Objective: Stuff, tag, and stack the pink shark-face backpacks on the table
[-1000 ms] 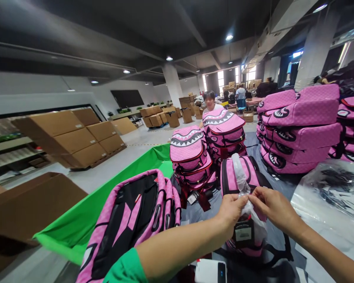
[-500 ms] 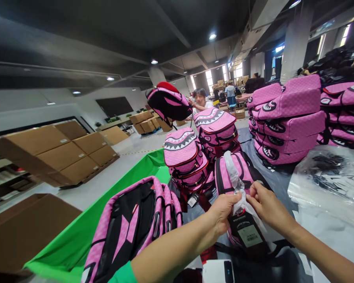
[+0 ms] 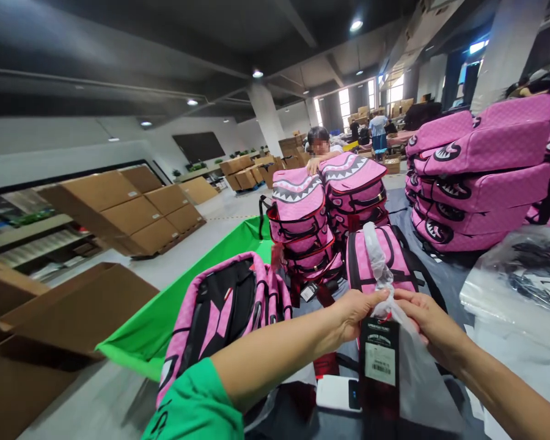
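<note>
My left hand pinches a twisted translucent white plastic bag at its narrow neck. Close beside it, my right hand grips the same plastic, with thumb and fingers closed. The upper part of the plastic lies over a pink backpack with black straps, just beyond my hands. Below my left hand hangs a black tag with a pale barcode label, by a red loop. How the tag is attached is hidden by my fingers.
Stacked pink backpacks stand ahead, with another stack at the right. More backpacks lean at the left by a green fabric edge. A white device lies near me; clear plastic is at right. A co-worker stands behind the stacks.
My hands have come closer together at the plastic's neck, and the tag now hangs straighter. The backpack the co-worker held up is now down on the stack. My view has turned left.
</note>
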A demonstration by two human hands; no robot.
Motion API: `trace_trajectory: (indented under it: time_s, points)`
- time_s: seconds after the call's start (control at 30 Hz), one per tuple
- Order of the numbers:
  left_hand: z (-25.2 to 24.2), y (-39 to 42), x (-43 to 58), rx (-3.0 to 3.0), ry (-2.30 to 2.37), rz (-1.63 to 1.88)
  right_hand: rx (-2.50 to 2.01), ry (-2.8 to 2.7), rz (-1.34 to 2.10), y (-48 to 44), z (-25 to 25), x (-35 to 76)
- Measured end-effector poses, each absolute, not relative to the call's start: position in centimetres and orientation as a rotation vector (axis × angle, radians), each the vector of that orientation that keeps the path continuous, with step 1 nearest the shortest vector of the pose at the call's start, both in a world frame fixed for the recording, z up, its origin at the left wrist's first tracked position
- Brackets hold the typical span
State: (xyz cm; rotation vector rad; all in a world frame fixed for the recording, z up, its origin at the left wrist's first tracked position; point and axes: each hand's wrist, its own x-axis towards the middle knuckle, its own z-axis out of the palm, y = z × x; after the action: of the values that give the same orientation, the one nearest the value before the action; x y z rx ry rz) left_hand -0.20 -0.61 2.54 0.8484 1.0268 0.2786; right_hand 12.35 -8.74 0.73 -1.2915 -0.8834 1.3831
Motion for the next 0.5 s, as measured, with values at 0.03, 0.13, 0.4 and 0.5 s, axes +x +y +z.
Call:
trace_trajectory:
  time_s: [0.03, 0.13, 0.4, 0.5]
  points:
    - [2.6, -0.6, -0.1, 0.839, 1.046, 0.282, -1.202, -0.790, 1.471, -8.8, 0.9, 12.1]
    - [2.8, -0.7, 0.1, 0.804, 1.067, 0.301, -0.983, -0.572, 1.669, -8.8, 0.8, 12.1]
    - [1.7, -1.5, 0.8, 0.786, 1.021, 0.362, -0.719, -0.525, 1.988, -8.8, -1.6, 13.5]
    - [1.1, -1.7, 0.7, 0.818, 1.035, 0.436, -0.868, -0.708, 1.876, -8.6, -1.2, 13.5]
